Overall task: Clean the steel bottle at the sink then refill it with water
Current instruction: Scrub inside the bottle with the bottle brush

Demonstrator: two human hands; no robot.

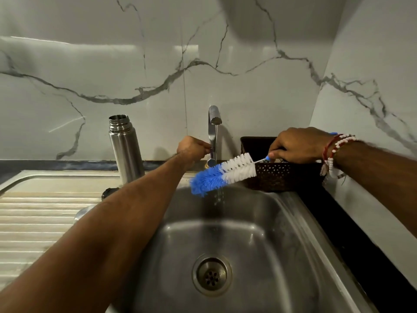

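One steel bottle (pixel 126 147) stands left of left hand (pixel 191 150).

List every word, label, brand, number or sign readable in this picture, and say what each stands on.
No readable text anywhere in this view.
The steel bottle: plain metal, no label or brand on the side shown.
The bottle brush, tap, sink and dark basket: no print visible.
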